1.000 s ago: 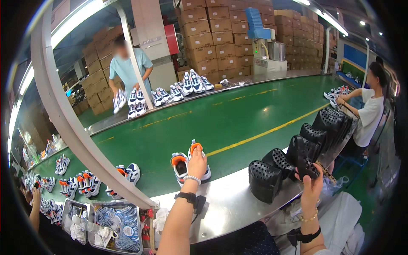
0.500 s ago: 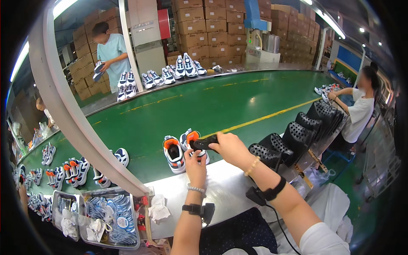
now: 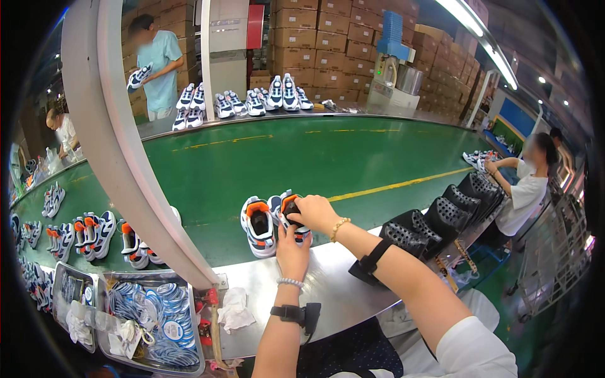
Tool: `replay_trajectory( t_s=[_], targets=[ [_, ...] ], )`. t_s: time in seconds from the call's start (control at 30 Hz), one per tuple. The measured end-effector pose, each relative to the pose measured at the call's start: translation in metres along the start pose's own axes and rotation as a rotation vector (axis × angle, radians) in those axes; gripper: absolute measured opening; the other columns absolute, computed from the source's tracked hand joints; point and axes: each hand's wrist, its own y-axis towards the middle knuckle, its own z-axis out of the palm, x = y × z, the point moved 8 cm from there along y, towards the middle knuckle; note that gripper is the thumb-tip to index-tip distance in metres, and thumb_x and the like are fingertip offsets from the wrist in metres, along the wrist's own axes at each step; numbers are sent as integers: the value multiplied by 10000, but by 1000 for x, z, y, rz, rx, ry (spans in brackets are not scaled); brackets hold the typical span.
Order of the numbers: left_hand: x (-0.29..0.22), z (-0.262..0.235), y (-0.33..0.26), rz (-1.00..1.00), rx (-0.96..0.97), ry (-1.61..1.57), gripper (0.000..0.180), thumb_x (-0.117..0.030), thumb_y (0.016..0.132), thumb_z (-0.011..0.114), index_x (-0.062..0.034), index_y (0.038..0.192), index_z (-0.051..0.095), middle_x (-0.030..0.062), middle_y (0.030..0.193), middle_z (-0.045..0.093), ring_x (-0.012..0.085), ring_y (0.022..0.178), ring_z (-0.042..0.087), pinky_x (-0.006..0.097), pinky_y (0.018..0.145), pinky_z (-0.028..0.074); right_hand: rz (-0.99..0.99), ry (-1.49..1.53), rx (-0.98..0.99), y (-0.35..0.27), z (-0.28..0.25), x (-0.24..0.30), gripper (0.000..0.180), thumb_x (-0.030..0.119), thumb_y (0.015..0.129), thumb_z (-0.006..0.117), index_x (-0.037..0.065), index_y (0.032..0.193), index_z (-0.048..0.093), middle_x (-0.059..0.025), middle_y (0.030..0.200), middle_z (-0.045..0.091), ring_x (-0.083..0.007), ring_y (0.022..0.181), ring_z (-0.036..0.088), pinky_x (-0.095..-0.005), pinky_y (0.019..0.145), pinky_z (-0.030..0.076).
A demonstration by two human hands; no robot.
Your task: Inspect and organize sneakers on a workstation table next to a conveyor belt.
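In front of me, two white, navy and orange sneakers stand side by side where the green belt meets the metal ledge. My left hand (image 3: 293,251) grips the rear of the right sneaker (image 3: 303,240), fingers at its collar. My right hand (image 3: 315,215) reaches from above into that sneaker's opening, fingers curled on a black insole (image 3: 291,208) that is mostly hidden inside. The left sneaker (image 3: 259,234) stands untouched, with dark lining showing in its opening.
Several black perforated insole-like pieces (image 3: 413,230) line the right ledge. A white post (image 3: 138,157) rises at left, beside trays of blue-and-white pieces (image 3: 154,315) and a crumpled tissue (image 3: 236,309). More sneakers (image 3: 94,234) stand on the green belt (image 3: 239,164). Co-workers stand far left and right.
My right hand has moved left and down, taking the black insole from above the right sneaker into its opening. My left hand stays at that sneaker. The view has shifted slightly.
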Motion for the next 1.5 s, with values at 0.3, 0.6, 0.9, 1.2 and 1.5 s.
replay_trajectory(
  t_s=[0.3,0.6,0.9,1.2,1.5],
  targets=[
    [4,-2,2,5,-46,28,369,-223,779,719,-71,1092,598,229,1341,468,359,995,617,419,842,497,-10,-55,-67,4,15,8,333,367,805,671,36,789,634,-130,713,662,-289,698,672,-369,629,536],
    [9,-4,2,41,-64,59,414,-173,766,713,-61,1140,575,219,1319,496,386,1035,595,434,852,491,94,-345,11,22,30,30,75,177,747,663,119,721,702,-32,720,687,-179,717,685,-295,554,520],
    [14,-8,0,63,-72,66,536,-155,770,712,-56,1257,510,188,1328,494,391,1023,596,437,829,505,428,11,319,30,53,18,247,191,803,638,30,975,711,-161,1062,683,-278,982,674,-357,813,547],
    [23,-21,4,76,-105,152,387,-112,760,715,-57,1116,573,249,1331,476,354,954,637,410,810,517,447,108,263,27,69,19,213,170,795,646,31,946,704,-168,994,692,-295,940,676,-378,797,551],
    [21,-27,7,19,-60,-39,342,-56,735,707,-7,1063,624,180,1164,596,318,957,613,369,859,474,327,251,240,29,61,15,320,162,595,803,18,862,699,-213,883,683,-343,861,678,-405,756,553]
  ],
)
